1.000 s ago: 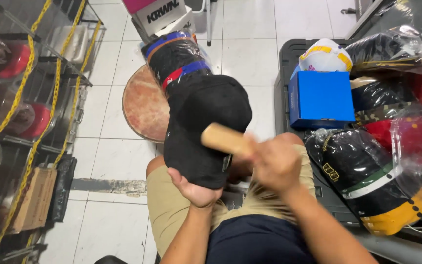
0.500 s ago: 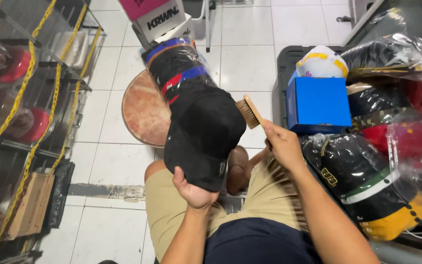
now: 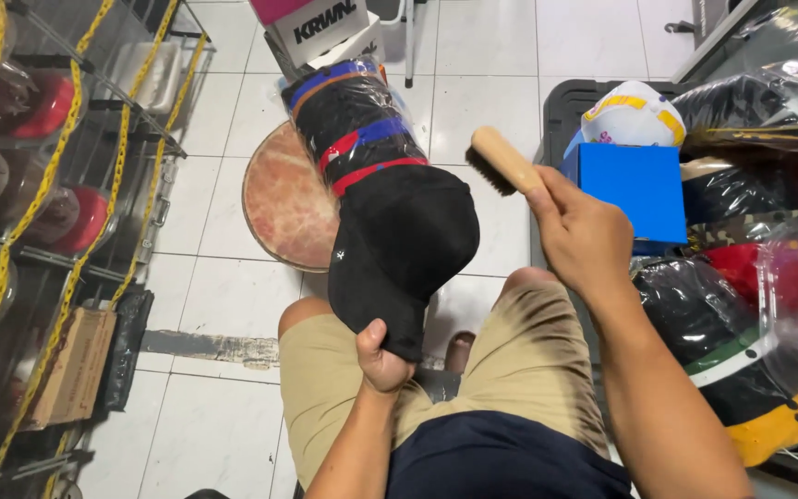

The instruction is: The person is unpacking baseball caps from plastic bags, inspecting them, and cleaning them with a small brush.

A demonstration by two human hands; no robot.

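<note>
— Lifted off since half a second ago: the right hand (image 3: 584, 231) has carried the wooden brush (image 3: 502, 162) up and away from the black cap (image 3: 408, 249), so the bristles now hang clear of the crown, just right of it near the middle of the frame.

— How is the brush held?

— Right hand's fingers are wrapped around the near end of the wooden back, bristles facing down and left. A gap of white floor tile (image 3: 501, 83) shows between brush and cap.

— And the cap?

— At centre frame, its top end resting against a plastic-wrapped stack of caps (image 3: 348, 115) that stands on a round reddish stool (image 3: 279, 203). The left hand (image 3: 382, 356) grips its lower edge, thumb on top, above the person's knees in tan shorts (image 3: 325, 388).

— What else is around?

— At the right, a blue box (image 3: 639, 189) with a white and yellow cap (image 3: 634, 111) behind it, and more caps bagged in clear plastic (image 3: 768, 305) toward the right edge. Along the left edge, a wire rack (image 3: 66, 212) strung with yellow chain holds red caps.
</note>
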